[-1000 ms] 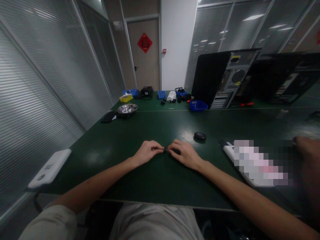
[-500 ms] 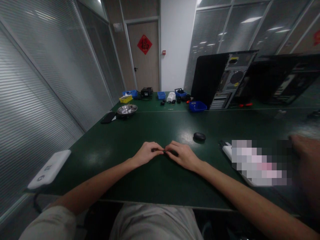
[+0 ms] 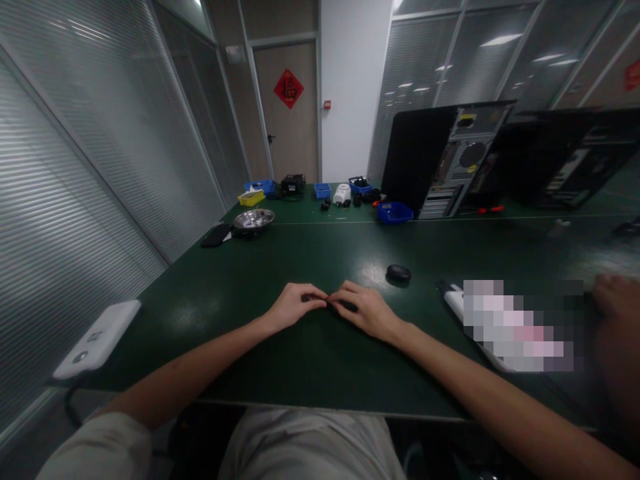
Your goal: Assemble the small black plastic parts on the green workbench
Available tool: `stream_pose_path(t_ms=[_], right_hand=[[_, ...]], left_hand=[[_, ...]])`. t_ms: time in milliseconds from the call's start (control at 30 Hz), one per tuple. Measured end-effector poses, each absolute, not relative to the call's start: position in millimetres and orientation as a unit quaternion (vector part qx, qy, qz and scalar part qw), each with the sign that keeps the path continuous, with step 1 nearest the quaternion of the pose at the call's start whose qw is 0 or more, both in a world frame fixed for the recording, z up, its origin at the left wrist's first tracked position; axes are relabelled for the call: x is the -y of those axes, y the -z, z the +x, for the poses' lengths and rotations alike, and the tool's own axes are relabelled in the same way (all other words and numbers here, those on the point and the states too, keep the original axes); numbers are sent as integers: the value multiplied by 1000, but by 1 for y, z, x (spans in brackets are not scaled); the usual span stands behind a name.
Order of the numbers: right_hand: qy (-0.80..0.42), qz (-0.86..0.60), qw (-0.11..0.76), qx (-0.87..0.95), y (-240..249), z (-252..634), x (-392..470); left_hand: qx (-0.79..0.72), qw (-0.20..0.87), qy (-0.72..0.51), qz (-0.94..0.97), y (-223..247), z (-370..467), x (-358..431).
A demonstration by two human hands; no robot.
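Pinching a small dark part (image 3: 328, 305), mostly hidden where fingertips of the left hand (image 3: 294, 305), from 9 o'clock, and right hand (image 3: 367, 312), from 3, meet; both look clamped on it over the green tabletop (image 3: 310, 360), contact unclear. Risk: uneven squeeze could pop it loose, slip unseen behind fingertips. Nearby clutter: black oval case (image 3: 399, 273) at 2, metal bowl (image 3: 244, 225) between 10 and 11.
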State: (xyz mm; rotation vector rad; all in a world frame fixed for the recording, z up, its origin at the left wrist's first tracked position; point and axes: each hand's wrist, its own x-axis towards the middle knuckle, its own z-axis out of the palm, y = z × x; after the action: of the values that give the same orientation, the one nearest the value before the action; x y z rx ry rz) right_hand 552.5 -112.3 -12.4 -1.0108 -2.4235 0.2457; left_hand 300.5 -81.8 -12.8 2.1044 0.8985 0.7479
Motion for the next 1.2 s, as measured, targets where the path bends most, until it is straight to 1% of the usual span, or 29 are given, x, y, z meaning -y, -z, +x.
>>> stream_pose_path(t_ms=[167, 400, 600, 700, 833, 900, 1000, 1200], right_hand=[[-114, -365, 277, 882, 12, 553, 112], [-143, -346, 328, 867, 11, 552, 112], [-144, -335, 360, 859, 14, 550, 112], [-123, -336, 332, 873, 14, 552, 112], [-67, -328, 239, 911, 12, 555, 110], [-46, -322, 214, 921, 12, 556, 109], [-32, -315, 201, 927, 12, 555, 110], [-48, -322, 212, 922, 17, 550, 112]], left_hand=[[-357, 394, -323, 783, 11, 303, 85], [-354, 416, -359, 757, 14, 304, 87], [-356, 434, -384, 733, 16, 305, 86], [-340, 431, -363, 753, 15, 304, 84], [-326, 367, -291, 821, 14, 302, 82], [-316, 335, -275, 844, 14, 302, 82], [-309, 307, -263, 861, 13, 303, 82], [-310, 305, -270, 859, 14, 303, 82]])
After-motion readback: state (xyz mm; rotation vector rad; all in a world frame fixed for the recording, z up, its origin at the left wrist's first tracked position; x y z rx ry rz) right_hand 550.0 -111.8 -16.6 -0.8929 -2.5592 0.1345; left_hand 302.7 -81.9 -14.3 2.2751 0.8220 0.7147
